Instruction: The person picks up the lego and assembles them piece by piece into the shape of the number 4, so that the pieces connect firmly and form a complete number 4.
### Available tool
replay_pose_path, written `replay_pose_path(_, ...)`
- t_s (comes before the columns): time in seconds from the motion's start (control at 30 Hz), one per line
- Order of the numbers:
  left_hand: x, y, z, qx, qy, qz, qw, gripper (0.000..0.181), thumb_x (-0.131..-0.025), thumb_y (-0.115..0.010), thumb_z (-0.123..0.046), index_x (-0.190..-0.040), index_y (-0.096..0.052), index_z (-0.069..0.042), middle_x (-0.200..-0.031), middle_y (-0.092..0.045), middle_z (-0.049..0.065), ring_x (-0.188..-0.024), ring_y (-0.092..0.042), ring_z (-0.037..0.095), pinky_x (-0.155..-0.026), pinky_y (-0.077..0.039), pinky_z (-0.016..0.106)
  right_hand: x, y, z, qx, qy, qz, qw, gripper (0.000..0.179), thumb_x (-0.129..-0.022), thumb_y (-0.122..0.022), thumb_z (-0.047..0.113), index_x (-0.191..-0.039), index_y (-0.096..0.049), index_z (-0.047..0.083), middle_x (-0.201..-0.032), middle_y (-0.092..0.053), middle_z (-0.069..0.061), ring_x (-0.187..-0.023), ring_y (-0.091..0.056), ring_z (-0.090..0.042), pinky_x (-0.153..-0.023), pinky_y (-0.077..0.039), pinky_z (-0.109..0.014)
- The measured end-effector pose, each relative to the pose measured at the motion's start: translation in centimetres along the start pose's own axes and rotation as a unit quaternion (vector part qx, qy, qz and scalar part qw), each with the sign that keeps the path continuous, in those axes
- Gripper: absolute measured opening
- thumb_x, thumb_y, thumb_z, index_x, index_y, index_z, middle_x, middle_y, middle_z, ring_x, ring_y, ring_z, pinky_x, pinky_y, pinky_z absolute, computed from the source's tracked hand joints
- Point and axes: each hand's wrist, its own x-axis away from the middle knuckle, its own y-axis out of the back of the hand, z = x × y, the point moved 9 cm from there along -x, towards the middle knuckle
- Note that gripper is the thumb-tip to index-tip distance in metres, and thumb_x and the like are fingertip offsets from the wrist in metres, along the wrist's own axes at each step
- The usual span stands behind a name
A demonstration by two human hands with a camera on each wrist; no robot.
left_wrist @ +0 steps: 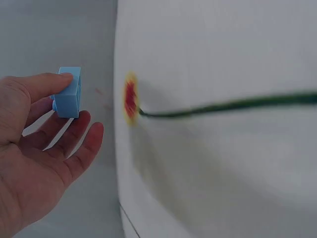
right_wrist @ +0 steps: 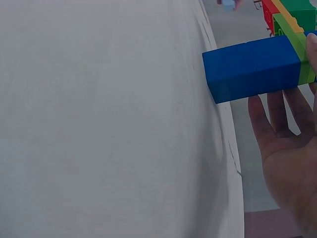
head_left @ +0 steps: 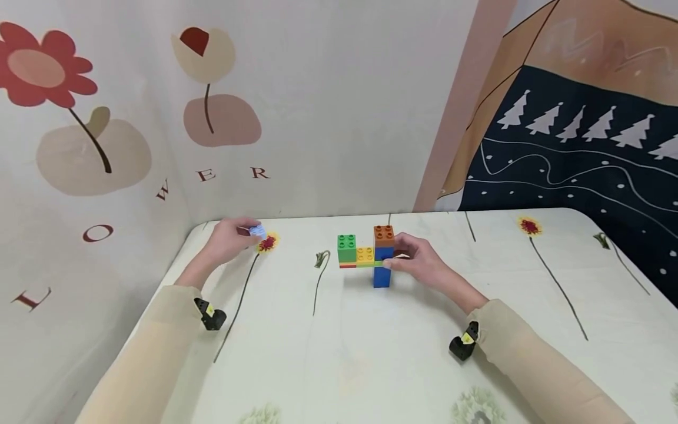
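Note:
A light blue toy brick [left_wrist: 68, 94] is pinched between the thumb and fingers of my left hand [head_left: 229, 240], above the far left of the table. My right hand [head_left: 424, 259] grips a structure of joined toy bricks near its middle. That structure has a blue column [head_left: 382, 277] with an orange brick [head_left: 384, 235] on top. A flat arm reaches left from it, bearing a yellow brick [head_left: 365, 255] and, at its end, a green brick [head_left: 346, 247]. In the right wrist view the blue column [right_wrist: 252, 67] shows its lower end, and fingers partly hide the middle.
A white cloth [head_left: 339, 353] printed with flowers covers the table, whose far edge meets a curtain [head_left: 339, 106] with flower pictures. A dark cloth with trees [head_left: 572, 153] hangs at the right. Each wrist wears a black camera [head_left: 210, 315].

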Motion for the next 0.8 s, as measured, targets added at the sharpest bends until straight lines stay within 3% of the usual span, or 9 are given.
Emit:
replay_pose_path(0.13,0.4,-0.5,-3.5,0.019,-0.039,0.007,0.9990,0.045,-0.097,-0.071,-0.012,-0.137,-0.061,0.005,-0.121,-0.065,0.021,-0.110,-0.061,0.034,-0.080,-0.053,0.031,0.0,0.0,0.1,-0.001,0.005,0.001,1.0000,0.031,-0.095,-0.074,0.007,-0.120,-0.058,-0.004,-0.124,-0.065,-0.020,-0.111,-0.062,-0.030,-0.084,-0.053,-0.023)
replay_pose_path(0.37,1.3,-2.2,-9.5,0.053,-0.080,0.026,0.9950,0.041,-0.095,-0.073,-0.011,-0.134,-0.066,-0.002,-0.117,-0.069,0.016,-0.109,-0.064,0.030,-0.076,-0.054,0.032,0.2,0.1,0.3,-0.006,0.006,0.001,1.0000,0.030,-0.095,-0.073,0.005,-0.119,-0.058,-0.005,-0.124,-0.065,-0.021,-0.111,-0.062,-0.031,-0.084,-0.054,-0.023)
replay_pose_path(0.5,1.8,-3.5,-12.7,0.089,-0.109,0.047,0.9889,0.040,-0.094,-0.074,-0.008,-0.132,-0.067,-0.001,-0.116,-0.069,0.014,-0.108,-0.064,0.029,-0.086,-0.056,0.038,0.2,0.1,0.1,-0.006,0.004,0.001,1.0000,0.031,-0.095,-0.073,0.007,-0.119,-0.058,-0.005,-0.125,-0.065,-0.021,-0.111,-0.062,-0.031,-0.084,-0.054,-0.023)
replay_pose_path(0.67,2.6,-5.0,-15.9,0.128,-0.137,0.073,0.9795,0.039,-0.094,-0.073,-0.007,-0.132,-0.067,0.000,-0.115,-0.069,0.012,-0.109,-0.062,0.027,-0.093,-0.055,0.043,0.2,0.1,0.2,-0.008,0.004,-0.001,1.0000,0.032,-0.095,-0.073,0.007,-0.120,-0.057,-0.004,-0.127,-0.064,-0.022,-0.112,-0.062,-0.031,-0.085,-0.054,-0.023)
replay_pose_path(0.8,3.2,-6.1,-17.3,0.132,-0.141,0.090,0.9770,0.039,-0.094,-0.075,-0.009,-0.132,-0.068,-0.003,-0.118,-0.067,0.008,-0.110,-0.060,0.025,-0.092,-0.055,0.040,0.1,-0.1,0.2,-0.005,0.003,-0.001,1.0000,0.033,-0.095,-0.073,0.008,-0.121,-0.057,-0.004,-0.128,-0.063,-0.022,-0.113,-0.061,-0.032,-0.086,-0.053,-0.024)
